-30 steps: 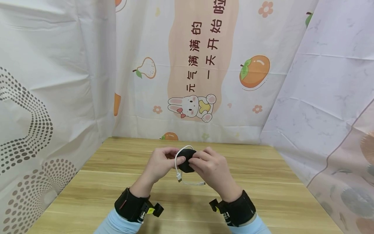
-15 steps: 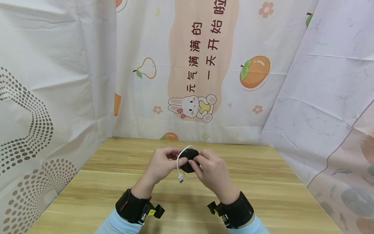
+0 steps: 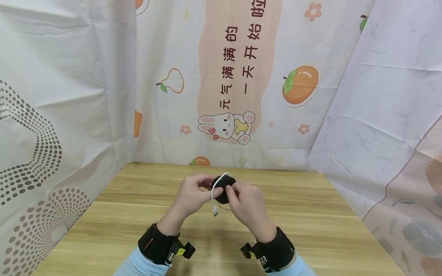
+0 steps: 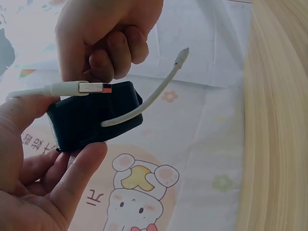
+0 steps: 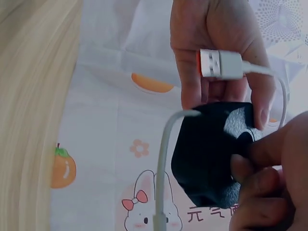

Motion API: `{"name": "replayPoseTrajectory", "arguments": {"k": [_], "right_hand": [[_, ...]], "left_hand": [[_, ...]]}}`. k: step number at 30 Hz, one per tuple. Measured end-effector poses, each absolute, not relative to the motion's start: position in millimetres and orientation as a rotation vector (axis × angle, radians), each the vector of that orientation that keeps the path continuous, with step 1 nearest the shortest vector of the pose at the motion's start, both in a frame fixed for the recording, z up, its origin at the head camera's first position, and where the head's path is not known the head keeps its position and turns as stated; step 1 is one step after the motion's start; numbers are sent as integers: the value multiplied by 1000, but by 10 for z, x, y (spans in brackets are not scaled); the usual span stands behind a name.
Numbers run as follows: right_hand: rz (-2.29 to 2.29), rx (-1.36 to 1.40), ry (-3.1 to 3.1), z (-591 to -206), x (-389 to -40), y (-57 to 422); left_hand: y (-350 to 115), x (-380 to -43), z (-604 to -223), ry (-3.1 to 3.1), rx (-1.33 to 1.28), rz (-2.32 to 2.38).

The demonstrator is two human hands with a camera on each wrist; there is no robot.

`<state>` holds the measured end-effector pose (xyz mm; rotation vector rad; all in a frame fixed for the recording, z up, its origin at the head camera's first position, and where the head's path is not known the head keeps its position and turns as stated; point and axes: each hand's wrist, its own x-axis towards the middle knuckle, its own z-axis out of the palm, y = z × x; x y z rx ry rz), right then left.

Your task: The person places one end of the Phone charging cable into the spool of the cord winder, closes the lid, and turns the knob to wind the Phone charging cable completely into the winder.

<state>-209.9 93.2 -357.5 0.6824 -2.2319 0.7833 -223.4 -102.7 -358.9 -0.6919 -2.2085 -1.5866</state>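
Raised over the table in the head view, a small, black, faceted case [image 3: 222, 196] is between both hands. The left hand [image 3: 194, 195] grips its left side, thumb on the near face. The right hand [image 3: 249, 205] pinches its right side, with a thumb on the near face and curled fingers. A white USB cable [image 4: 144, 109] comes out of the black case [image 4: 91, 120]. One stretch loops past the left thumb to a metal USB plug [image 5: 211, 63]; another ends in a slimmer tip [image 4: 182, 57], largely hidden by the right hand in the head view.
The hands are over a wooden table [image 3: 138, 218]. Printed white curtains [image 3: 165, 115] stand behind it and at both sides. Black straps with small cameras [image 3: 272, 249] are on both wrists, below light blue sleeves.
The right hand has moved slightly left, its thumb now on the near face. The case has shifted a little right with the left hand, and the slimmer cable end has gone behind the right hand.
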Motion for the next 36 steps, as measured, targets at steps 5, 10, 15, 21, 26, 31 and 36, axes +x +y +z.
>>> {"name": "replayPoseTrajectory", "arguments": {"k": [5,10,15,21,26,31,36], "right_hand": [[997,596,-2306,-3599,-2112,908],[1421,492,-2323,-3619,-2144,891],[1750,374,-2281,-3619,-2175,881],[1817,344,-2270,-3624,-2191,895],[1648,448,-2299,-3619,-2183,926],[1481,572,-2315,-3578,-2168,974],[1435,667,-2234,-3508,-2149,1042]], "left_hand": [[-1016,-2236,-3606,-2174,-706,-1512],[-1002,-2230,-3625,-2124,-713,-1457],[-980,-2226,-3630,-2057,-747,-1386],[-979,-2233,-3626,-2062,-739,-1369],[-1018,-2245,-3617,-2127,-690,-1365],[-1067,-2250,-3600,-2166,-650,-1387],[-1137,-2254,-3568,-2181,-593,-1450]]}}
